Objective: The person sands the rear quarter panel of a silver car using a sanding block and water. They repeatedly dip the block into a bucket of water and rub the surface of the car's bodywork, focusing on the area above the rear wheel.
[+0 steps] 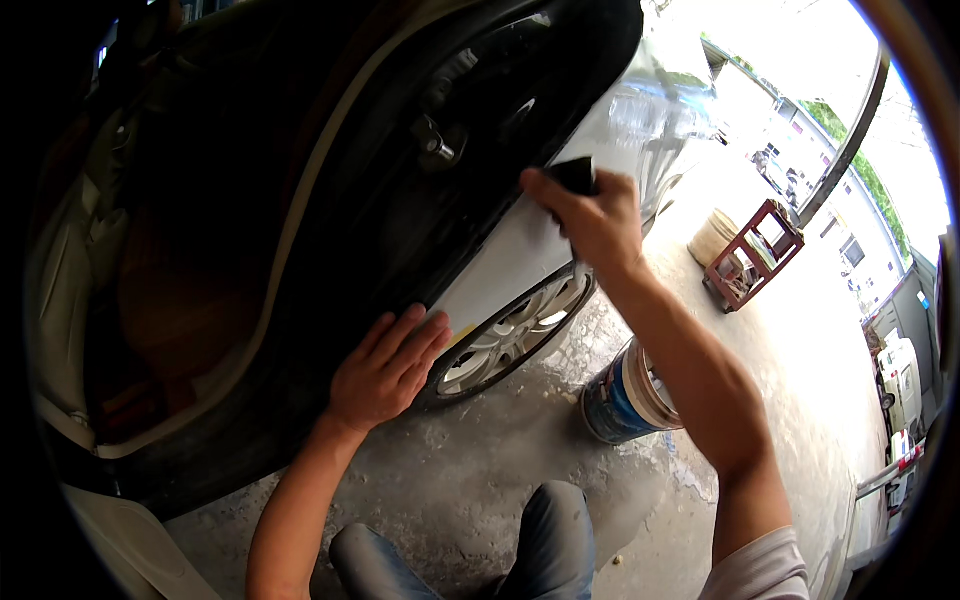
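My right hand (597, 222) grips a small black block (575, 175) and presses it against the silver rear panel of a car (520, 240), just behind the open door frame. My left hand (388, 368) lies flat with fingers spread on the lower edge of that panel, beside the wheel arch. A silver alloy wheel (515, 335) sits between the two hands. The dark door opening (300, 200) and a metal latch striker (438, 145) are to the left of my right hand.
A blue and white bucket (625, 395) stands on the wet concrete floor below my right forearm. A red metal stand (755, 250) and a pale round container (712, 235) sit farther right. My knees in jeans (555, 540) are at the bottom.
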{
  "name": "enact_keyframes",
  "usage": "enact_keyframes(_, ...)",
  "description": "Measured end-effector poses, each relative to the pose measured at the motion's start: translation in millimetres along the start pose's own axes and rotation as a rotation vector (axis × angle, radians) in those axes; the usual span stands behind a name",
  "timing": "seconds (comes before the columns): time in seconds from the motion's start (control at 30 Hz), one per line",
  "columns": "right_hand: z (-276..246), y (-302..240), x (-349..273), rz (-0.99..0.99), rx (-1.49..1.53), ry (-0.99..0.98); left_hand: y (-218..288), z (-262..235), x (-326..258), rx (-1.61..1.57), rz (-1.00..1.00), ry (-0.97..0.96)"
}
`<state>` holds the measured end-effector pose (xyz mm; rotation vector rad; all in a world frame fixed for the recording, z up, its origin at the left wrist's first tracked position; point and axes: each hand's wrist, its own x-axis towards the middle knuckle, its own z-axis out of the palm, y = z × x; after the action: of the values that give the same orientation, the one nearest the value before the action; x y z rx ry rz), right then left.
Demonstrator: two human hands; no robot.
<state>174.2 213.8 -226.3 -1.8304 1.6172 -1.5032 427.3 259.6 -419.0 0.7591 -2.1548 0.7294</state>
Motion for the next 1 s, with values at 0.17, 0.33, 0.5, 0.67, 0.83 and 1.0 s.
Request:
enact_keyframes(0.17, 10, 1, -13, 0.016, 0.152, 0.173, 3, 4, 4, -0.014, -0.007, 0.015)
enact_keyframes(0.33, 11, -13, -18, 0.043, 0.041, -0.004, 1, -1, 1, -0.006, -0.015, 0.023)
enact_keyframes(0.5, 41, 5, -63, -0.079, 0.038, 0.057, 3, 2, 4, 0.0, -0.014, 0.027)
enact_keyframes(0.67, 30, -7, -36, -0.004, 0.088, 0.094, 2, 1, -3, 0.002, -0.025, 0.004)
enact_keyframes(0.83, 47, 3, -67, -0.044, -0.02, -0.001, 2, 4, -2, -0.006, -0.03, 0.003)
enact_keyframes(1.0, 40, 3, -50, 0.023, 0.073, 0.15, 3, 8, 0, 0.003, -0.034, 0.023)
